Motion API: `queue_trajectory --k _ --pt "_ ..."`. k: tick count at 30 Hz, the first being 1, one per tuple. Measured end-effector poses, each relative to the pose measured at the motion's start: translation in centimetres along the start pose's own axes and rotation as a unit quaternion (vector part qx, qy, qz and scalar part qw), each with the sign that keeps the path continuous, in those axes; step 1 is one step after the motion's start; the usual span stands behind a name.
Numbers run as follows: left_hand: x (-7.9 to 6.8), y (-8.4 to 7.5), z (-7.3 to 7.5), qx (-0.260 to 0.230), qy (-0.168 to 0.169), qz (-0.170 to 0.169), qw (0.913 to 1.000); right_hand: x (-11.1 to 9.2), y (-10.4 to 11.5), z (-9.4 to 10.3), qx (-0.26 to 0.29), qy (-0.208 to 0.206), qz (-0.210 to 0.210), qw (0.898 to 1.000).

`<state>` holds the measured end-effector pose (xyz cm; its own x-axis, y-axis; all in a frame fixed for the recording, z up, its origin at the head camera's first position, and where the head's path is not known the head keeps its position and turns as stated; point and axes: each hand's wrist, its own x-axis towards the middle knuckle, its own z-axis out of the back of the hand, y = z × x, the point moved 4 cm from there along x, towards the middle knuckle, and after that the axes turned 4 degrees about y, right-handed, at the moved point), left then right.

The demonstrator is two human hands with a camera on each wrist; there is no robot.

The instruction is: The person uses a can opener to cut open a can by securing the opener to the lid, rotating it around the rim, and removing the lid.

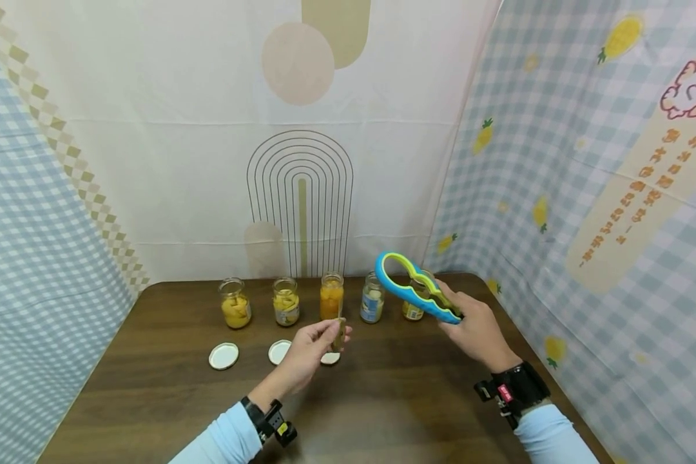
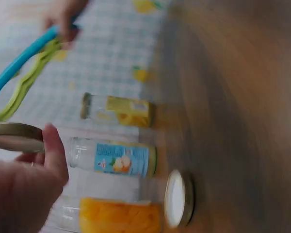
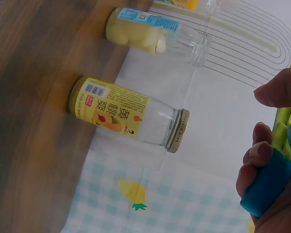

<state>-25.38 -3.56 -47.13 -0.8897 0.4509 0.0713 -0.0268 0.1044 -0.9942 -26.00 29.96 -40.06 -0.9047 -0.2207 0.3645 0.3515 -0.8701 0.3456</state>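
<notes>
My left hand pinches a gold metal jar lid between thumb and fingers, raised above the table. In my right hand is a blue and green jar opener, gripped by its handles, its loop pointing up and left. Behind the opener stands a yellow-labelled peach jar with its gold lid on. Just left of it, a blue-labelled jar is open-topped. A jar of orange fruit stands uncovered beyond my left hand.
Two more open jars of yellow fruit, one far left and one beside it, complete the row at the back of the brown table. White-lined lids lie in front of the left jars. Cloth curtains hang behind and at both sides.
</notes>
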Motion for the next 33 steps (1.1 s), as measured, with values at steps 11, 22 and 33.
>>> queue_trajectory --k 11,22,33 --pt "1.6 1.9 -4.1 0.384 0.085 0.003 0.9194 0.1 0.2 0.1 -0.004 -0.015 0.013 1.0" --pt "4.5 8.2 -6.0 0.547 0.165 -0.002 0.8205 -0.6 0.6 -0.5 -0.002 -0.025 0.015 1.0" --pt "5.8 8.6 -6.2 0.513 0.158 0.027 0.8434 -0.2 0.8 -0.3 0.003 -0.036 0.024 0.999"
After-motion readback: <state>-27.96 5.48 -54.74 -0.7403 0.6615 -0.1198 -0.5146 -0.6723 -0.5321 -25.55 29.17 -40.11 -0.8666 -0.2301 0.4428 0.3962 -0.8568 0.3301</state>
